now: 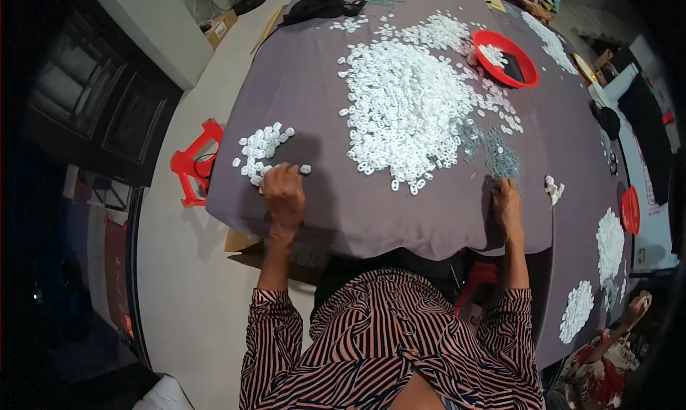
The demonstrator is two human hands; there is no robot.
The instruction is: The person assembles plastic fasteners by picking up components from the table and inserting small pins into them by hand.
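My left hand (284,190) is closed, its fingers curled down at the near edge of a small group of white plastic pieces (261,142) on the left of the table. Whatever its fingertips hold is hidden beneath them. One loose white piece (306,169) lies just right of its knuckles. My right hand (508,201) is also closed, fingertips pressed together at the near end of a heap of small grey pieces (502,157); what they pinch is too small to make out. Between and beyond my hands spreads a large heap of white oval pieces with holes (404,110).
A grey cloth (421,220) covers the table. On it are a red basin (527,72) with white pieces, a black cap-like item (325,8) and a crumpled white scrap (554,190). A red stool (194,165) stands left. Co-workers' hands (638,307) show at right and far right.
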